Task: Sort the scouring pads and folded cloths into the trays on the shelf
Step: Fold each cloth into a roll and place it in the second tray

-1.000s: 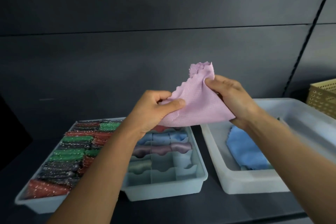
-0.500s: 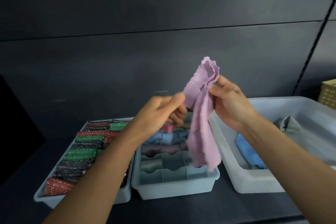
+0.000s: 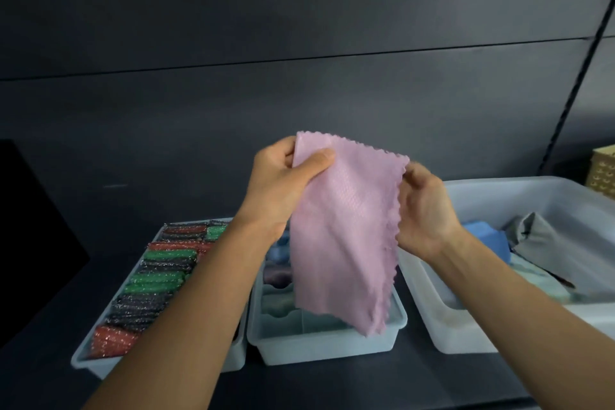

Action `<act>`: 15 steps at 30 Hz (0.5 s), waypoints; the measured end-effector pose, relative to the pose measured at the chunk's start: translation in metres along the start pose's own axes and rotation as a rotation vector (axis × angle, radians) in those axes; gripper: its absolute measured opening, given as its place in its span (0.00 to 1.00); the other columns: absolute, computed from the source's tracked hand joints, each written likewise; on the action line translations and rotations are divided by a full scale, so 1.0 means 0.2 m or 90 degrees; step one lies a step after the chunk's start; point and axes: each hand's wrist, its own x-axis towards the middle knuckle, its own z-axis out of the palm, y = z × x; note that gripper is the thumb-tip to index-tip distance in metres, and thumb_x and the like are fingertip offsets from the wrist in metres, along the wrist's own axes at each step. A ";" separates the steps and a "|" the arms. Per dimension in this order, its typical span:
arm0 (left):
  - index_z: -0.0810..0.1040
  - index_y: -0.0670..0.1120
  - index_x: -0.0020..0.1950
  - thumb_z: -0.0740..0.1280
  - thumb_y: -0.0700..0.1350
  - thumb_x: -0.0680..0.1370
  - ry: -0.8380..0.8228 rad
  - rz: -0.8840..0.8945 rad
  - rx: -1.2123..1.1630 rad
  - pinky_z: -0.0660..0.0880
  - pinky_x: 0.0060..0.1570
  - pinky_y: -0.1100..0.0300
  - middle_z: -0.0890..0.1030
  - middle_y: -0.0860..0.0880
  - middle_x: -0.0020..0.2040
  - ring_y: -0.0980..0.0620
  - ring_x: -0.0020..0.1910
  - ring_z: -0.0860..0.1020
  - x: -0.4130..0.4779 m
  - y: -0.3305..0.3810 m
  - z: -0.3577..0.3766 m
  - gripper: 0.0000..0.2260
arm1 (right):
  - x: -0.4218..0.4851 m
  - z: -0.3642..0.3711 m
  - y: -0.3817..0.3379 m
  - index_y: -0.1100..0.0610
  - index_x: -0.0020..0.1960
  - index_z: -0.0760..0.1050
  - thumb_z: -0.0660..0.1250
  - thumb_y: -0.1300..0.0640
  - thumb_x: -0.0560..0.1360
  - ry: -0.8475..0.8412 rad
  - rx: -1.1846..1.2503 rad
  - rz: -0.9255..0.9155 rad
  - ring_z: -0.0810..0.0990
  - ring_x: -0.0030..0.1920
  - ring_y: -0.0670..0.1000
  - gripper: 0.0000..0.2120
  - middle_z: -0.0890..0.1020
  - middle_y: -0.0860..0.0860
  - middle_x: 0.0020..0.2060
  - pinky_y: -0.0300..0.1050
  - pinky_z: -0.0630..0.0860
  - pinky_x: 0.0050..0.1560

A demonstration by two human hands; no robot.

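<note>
Folding looks to be the step in hand: the left hand [image 3: 283,183] pinches the cloth [image 3: 342,236] at 1 top corner, the right hand [image 3: 422,210] grips the other edge, and it hangs open above the tray [image 3: 326,346]. Next it needs folding to fit 1 compartment. The cloth hides most compartments and the right fingertips.

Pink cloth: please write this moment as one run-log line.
pink cloth: held up, hanging loose | left hand: grips top corner | right hand: pinches right edge
</note>
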 end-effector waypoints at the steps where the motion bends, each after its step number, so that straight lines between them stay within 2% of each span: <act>1: 0.81 0.38 0.50 0.73 0.38 0.75 0.002 0.024 0.029 0.80 0.51 0.48 0.85 0.41 0.47 0.46 0.45 0.83 0.01 0.02 0.00 0.07 | 0.00 0.01 -0.01 0.55 0.35 0.81 0.53 0.40 0.79 -0.040 -0.007 0.010 0.80 0.32 0.49 0.27 0.81 0.50 0.33 0.38 0.76 0.34; 2: 0.81 0.38 0.50 0.73 0.38 0.74 0.001 0.048 0.057 0.80 0.49 0.49 0.85 0.41 0.46 0.47 0.44 0.83 0.02 0.05 0.00 0.06 | 0.00 0.02 -0.01 0.56 0.44 0.83 0.51 0.33 0.76 -0.062 -0.033 0.006 0.82 0.38 0.50 0.32 0.84 0.51 0.39 0.40 0.77 0.38; 3: 0.81 0.39 0.49 0.73 0.37 0.74 -0.001 0.068 0.084 0.80 0.46 0.51 0.85 0.41 0.45 0.48 0.42 0.82 0.02 0.06 0.01 0.06 | 0.00 0.02 -0.02 0.57 0.49 0.83 0.52 0.30 0.73 -0.075 -0.092 -0.010 0.83 0.42 0.50 0.34 0.84 0.51 0.43 0.41 0.78 0.41; 4: 0.81 0.39 0.48 0.72 0.37 0.74 -0.005 0.087 0.108 0.80 0.42 0.54 0.85 0.43 0.44 0.51 0.40 0.81 0.02 0.07 0.01 0.05 | 0.01 0.02 -0.02 0.56 0.52 0.82 0.57 0.31 0.71 -0.077 -0.181 -0.044 0.82 0.43 0.50 0.31 0.84 0.51 0.45 0.42 0.77 0.42; 5: 0.82 0.41 0.47 0.72 0.37 0.73 -0.007 0.103 0.123 0.78 0.39 0.58 0.85 0.46 0.41 0.54 0.38 0.81 0.03 0.08 0.01 0.04 | 0.01 0.03 -0.02 0.56 0.52 0.81 0.64 0.37 0.72 -0.068 -0.277 -0.090 0.82 0.43 0.50 0.24 0.84 0.51 0.45 0.42 0.75 0.42; 6: 0.82 0.42 0.46 0.72 0.37 0.73 -0.009 0.114 0.134 0.77 0.37 0.62 0.85 0.49 0.39 0.56 0.36 0.80 0.03 0.09 0.01 0.03 | 0.02 0.04 -0.02 0.57 0.50 0.81 0.70 0.47 0.72 -0.048 -0.350 -0.139 0.81 0.41 0.49 0.14 0.84 0.51 0.43 0.42 0.75 0.40; 7: 0.82 0.43 0.45 0.72 0.37 0.73 -0.008 0.122 0.145 0.76 0.36 0.64 0.84 0.51 0.37 0.58 0.35 0.80 0.03 0.10 0.00 0.02 | 0.02 0.05 -0.02 0.58 0.47 0.81 0.72 0.57 0.72 -0.007 -0.384 -0.179 0.81 0.38 0.49 0.06 0.84 0.51 0.39 0.41 0.76 0.37; 8: 0.83 0.44 0.44 0.73 0.38 0.73 -0.005 0.128 0.153 0.76 0.36 0.63 0.84 0.51 0.37 0.58 0.35 0.80 0.03 0.10 -0.02 0.02 | 0.03 0.05 -0.03 0.59 0.44 0.80 0.72 0.63 0.72 0.033 -0.392 -0.206 0.80 0.35 0.49 0.02 0.84 0.51 0.37 0.41 0.76 0.35; 9: 0.83 0.44 0.43 0.73 0.38 0.73 -0.002 0.131 0.156 0.77 0.38 0.61 0.85 0.50 0.38 0.57 0.37 0.81 0.03 0.10 -0.04 0.02 | 0.03 0.04 -0.04 0.62 0.43 0.80 0.72 0.64 0.72 0.063 -0.394 -0.223 0.79 0.33 0.50 0.01 0.83 0.53 0.35 0.40 0.76 0.33; 12: 0.84 0.46 0.41 0.74 0.39 0.73 0.013 0.141 0.163 0.79 0.42 0.56 0.85 0.47 0.39 0.53 0.38 0.82 0.05 0.08 -0.10 0.03 | 0.04 0.03 -0.08 0.72 0.45 0.76 0.72 0.62 0.72 0.111 -0.409 -0.249 0.70 0.31 0.52 0.12 0.75 0.58 0.32 0.39 0.68 0.29; 13: 0.84 0.46 0.41 0.74 0.39 0.73 0.019 0.145 0.174 0.79 0.41 0.53 0.85 0.46 0.39 0.50 0.37 0.82 0.05 0.06 -0.11 0.03 | 0.05 0.03 -0.09 0.71 0.43 0.76 0.73 0.62 0.71 0.130 -0.419 -0.263 0.68 0.28 0.50 0.12 0.73 0.57 0.30 0.38 0.66 0.27; 15: 0.83 0.45 0.40 0.75 0.41 0.72 0.047 0.150 0.195 0.78 0.36 0.52 0.84 0.44 0.38 0.48 0.34 0.79 0.06 0.02 -0.12 0.02 | 0.05 0.04 -0.09 0.63 0.37 0.77 0.74 0.62 0.70 0.168 -0.447 -0.301 0.67 0.24 0.47 0.08 0.74 0.52 0.25 0.37 0.65 0.24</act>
